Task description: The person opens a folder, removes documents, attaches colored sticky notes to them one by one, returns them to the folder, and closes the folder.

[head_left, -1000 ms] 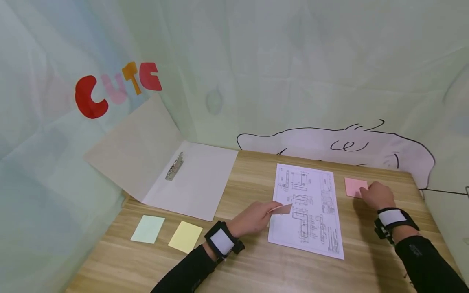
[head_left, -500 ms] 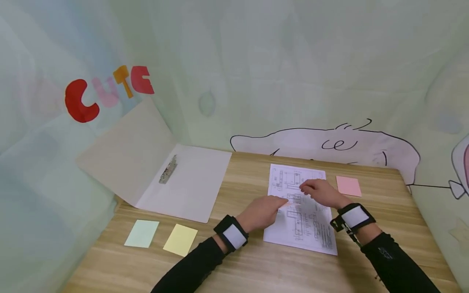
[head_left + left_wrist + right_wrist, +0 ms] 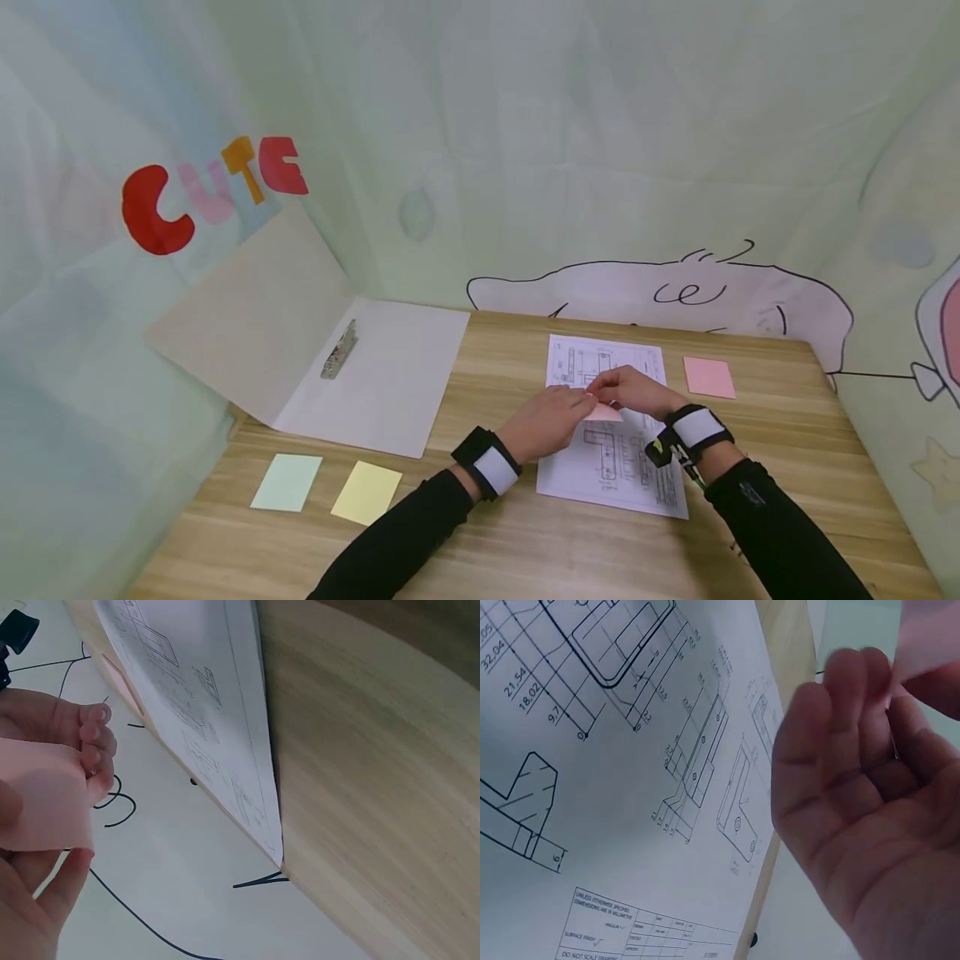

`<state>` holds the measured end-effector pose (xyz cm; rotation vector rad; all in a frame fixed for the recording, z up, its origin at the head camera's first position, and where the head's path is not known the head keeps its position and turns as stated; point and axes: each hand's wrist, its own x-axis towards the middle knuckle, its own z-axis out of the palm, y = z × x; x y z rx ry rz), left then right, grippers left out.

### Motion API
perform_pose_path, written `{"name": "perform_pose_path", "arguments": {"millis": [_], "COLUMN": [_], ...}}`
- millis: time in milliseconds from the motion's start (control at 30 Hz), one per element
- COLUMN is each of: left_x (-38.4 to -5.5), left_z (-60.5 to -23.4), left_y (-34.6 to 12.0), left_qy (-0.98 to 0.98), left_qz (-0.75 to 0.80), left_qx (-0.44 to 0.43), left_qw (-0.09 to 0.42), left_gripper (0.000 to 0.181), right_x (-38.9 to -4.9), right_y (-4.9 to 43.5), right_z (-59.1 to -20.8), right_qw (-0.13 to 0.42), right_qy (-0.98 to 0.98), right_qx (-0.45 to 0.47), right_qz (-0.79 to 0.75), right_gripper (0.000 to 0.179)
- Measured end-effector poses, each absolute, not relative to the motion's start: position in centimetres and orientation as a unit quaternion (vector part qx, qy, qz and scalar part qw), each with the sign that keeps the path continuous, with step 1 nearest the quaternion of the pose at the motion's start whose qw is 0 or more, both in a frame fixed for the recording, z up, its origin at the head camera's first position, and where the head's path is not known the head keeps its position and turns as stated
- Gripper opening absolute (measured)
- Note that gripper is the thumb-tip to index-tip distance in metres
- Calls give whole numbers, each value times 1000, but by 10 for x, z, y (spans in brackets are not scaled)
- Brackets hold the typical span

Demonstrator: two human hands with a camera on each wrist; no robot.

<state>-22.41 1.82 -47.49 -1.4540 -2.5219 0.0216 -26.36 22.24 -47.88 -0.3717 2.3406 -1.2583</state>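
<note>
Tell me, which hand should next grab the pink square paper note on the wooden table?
Probably the right hand: it's closer to that note. The left hand is farther away and pinches another pink paper note over the printed white paper sheet.

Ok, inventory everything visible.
table: 1, brown, foreground
folder: 1, whitish, left
clip: 1, silver, in folder
green note: 1, mint, before folder
yellow note: 1, yellow, before folder
drawing: 1 visible, white, right of folder
held note: 1, pink, over drawing
flat note: 1, pink, right of drawing
backdrop: 1, greenish, background
letters: 4, multicoloured, backdrop
cartoons: several, mixed, backdrop
wristbands: 2, black-white, wrists
sleeves: 2, black, forearms
left grip, right grip: 2, bare, at held note
</note>
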Motion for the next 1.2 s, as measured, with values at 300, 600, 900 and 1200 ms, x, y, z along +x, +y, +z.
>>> {"name": "perform_pose_path", "arguments": {"millis": [300, 600, 900, 1200], "left_x": [-240, -260, -268, -274], "left_z": [-480, -503, -511, -518], "left_y": [29, 47, 58, 65], "left_qy": [-889, -929, -945, -949], "left_qz": [65, 83, 100, 106], "left_qx": [-445, -348, -296, -277], "left_qw": [79, 92, 96, 111], "left_gripper": [30, 21, 21, 22], "right_x": [-281, -307, -325, -329], "right_y": [216, 216, 207, 200], "right_z": [-486, -503, -507, -506], "right_qw": [142, 108, 107, 109], "right_qy": [900, 936, 953, 963], "right_qx": [-91, -37, -23, -13], "right_qz": [-401, -334, -283, -246], "right_gripper": [16, 23, 19, 21]}}
